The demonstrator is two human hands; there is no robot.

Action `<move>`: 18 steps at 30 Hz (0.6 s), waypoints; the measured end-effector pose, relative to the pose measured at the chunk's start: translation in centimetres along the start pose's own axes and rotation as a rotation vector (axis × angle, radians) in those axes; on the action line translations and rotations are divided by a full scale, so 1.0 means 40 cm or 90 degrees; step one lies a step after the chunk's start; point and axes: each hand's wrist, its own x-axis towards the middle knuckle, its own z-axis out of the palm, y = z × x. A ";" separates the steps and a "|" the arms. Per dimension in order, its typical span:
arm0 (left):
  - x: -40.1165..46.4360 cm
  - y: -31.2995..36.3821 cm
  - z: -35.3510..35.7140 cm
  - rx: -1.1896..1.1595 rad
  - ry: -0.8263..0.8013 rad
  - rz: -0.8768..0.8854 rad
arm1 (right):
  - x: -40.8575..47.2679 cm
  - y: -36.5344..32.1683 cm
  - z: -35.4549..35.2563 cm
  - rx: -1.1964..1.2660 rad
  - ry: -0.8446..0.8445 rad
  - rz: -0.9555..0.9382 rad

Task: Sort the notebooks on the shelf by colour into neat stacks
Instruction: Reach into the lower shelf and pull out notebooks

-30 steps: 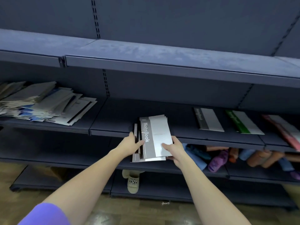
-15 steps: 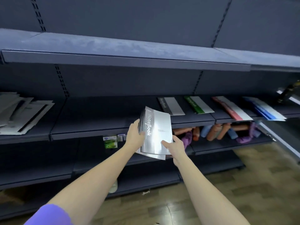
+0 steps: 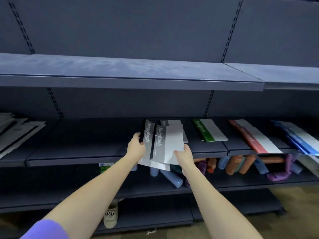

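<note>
1. A loose heap of pale notebooks lies at the shelf's far left; too jumbled to count.
2. The left hand grasps the left edge of a bundle of grey notebooks, at least three covers showing, held over the shelf's front edge.
3. The right hand grasps the bundle's lower right corner.
4. One grey notebook lies on the shelf behind the bundle.
5. Three colour stacks follow: green, red, blue.
</note>
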 end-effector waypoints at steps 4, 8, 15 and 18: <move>0.036 0.020 0.041 0.007 0.064 -0.029 | 0.101 -0.022 -0.058 -0.107 0.012 -0.021; 0.051 0.016 0.050 -0.012 0.118 -0.068 | 0.192 -0.042 -0.089 -0.145 -0.018 -0.020; 0.055 0.004 0.043 -0.024 0.163 -0.088 | 0.264 -0.078 -0.076 -0.427 0.027 0.070; 0.064 0.000 0.031 -0.025 0.173 -0.085 | 0.232 -0.067 -0.058 -0.525 0.036 0.067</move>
